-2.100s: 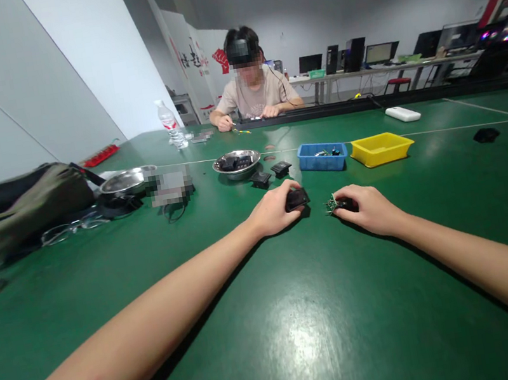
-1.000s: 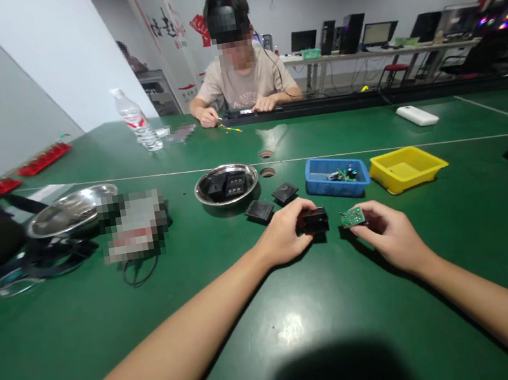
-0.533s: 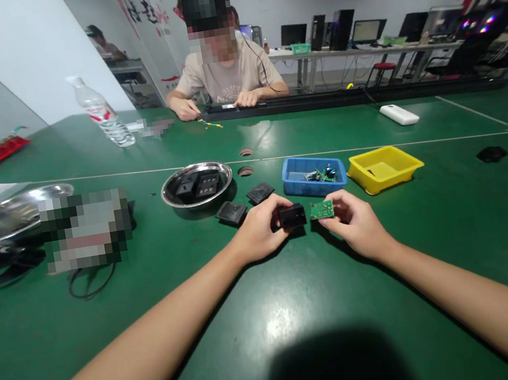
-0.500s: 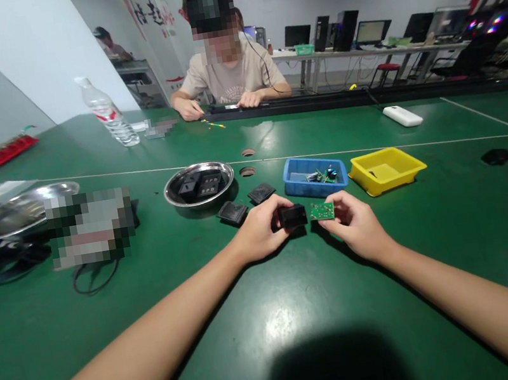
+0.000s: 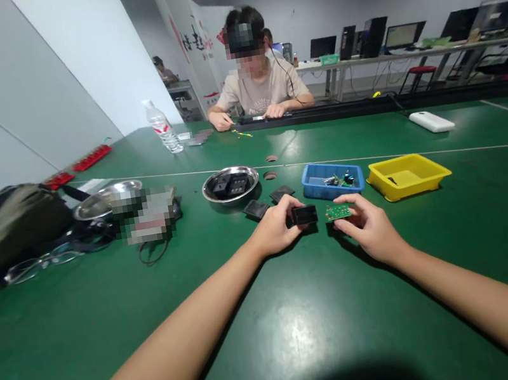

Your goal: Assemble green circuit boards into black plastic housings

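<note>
Green surface [image 5: 302, 311]: my left hand [image 5: 276, 232], fingers clamped on a black case [image 5: 305, 214], opening turned toward a green circuit board [image 5: 337, 211] pinched flat in my right hand [image 5: 372, 230]; blue tray [image 5: 332, 179] of boards just behind.

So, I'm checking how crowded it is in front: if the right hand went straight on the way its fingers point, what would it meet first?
Most likely the blue tray. The right hand, holding a green circuit board, points away and slightly left, toward that tray; depth is hard to judge.
</note>
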Demonstrator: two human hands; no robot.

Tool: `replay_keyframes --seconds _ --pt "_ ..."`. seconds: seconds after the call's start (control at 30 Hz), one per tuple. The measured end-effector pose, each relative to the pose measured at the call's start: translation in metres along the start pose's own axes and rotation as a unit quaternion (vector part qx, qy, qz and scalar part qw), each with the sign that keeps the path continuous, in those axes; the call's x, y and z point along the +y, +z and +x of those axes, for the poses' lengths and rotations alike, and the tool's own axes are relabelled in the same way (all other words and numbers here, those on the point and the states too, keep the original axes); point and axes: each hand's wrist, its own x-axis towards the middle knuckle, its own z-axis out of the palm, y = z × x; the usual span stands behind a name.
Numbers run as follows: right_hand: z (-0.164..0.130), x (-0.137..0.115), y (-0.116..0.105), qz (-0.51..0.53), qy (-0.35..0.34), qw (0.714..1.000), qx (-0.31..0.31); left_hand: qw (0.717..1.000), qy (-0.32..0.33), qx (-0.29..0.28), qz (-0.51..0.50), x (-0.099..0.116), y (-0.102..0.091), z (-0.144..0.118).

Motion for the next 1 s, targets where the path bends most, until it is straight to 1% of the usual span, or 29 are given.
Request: replay_keyframes --seconds 0.13,0.2,0.27,0.37,0.43,0.53,0.6,0.7,0.87,0.93,1.0 --pt "-0.002 0.002 -0.004 -0.059 -0.023 0.998 0.014 1.0 0.014 0.005 -0.002 0.001 -0.003 -0.006" --pt "-0.003 0.006 -0.006 -0.085 -0.028 0.995 0.035 1.0 0.017 0.0 -0.011 0.0 -0.005 -0.009" --pt "-0.004 0.01 -0.008 -0.092 -0.03 0.994 0.045 1.0 0.022 0.004 -0.014 -0.001 -0.005 -0.01" --pt "-0.006 0.011 -0.008 -0.073 -0.026 0.995 0.069 0.999 0.047 0.004 -0.023 -0.002 -0.003 -0.01" --pt "-0.008 0.008 -0.005 -0.032 -0.005 0.996 0.084 0.998 0.062 -0.007 -0.031 -0.003 -0.001 -0.009" --pt "-0.011 -0.001 0.001 0.049 0.039 0.994 0.094 0.997 0.059 -0.012 -0.047 -0.003 0.001 -0.008" --pt "-0.012 -0.005 0.003 0.077 0.054 0.99 0.1 0.997 0.047 -0.006 -0.059 -0.003 0.003 -0.007" --pt "-0.014 -0.007 0.003 0.065 0.054 0.991 0.108 0.998 0.038 -0.007 -0.053 -0.002 0.004 -0.007" --pt "-0.014 -0.005 0.0 0.027 0.053 0.993 0.099 1.0 0.011 -0.022 0.001 0.005 0.001 -0.008" --pt "-0.014 -0.003 -0.001 0.032 0.052 0.993 0.097 1.0 0.013 -0.019 -0.007 0.009 0.0 -0.01" --pt "-0.014 -0.001 -0.002 0.046 0.052 0.993 0.097 0.999 0.006 -0.004 -0.038 0.013 0.001 -0.01"
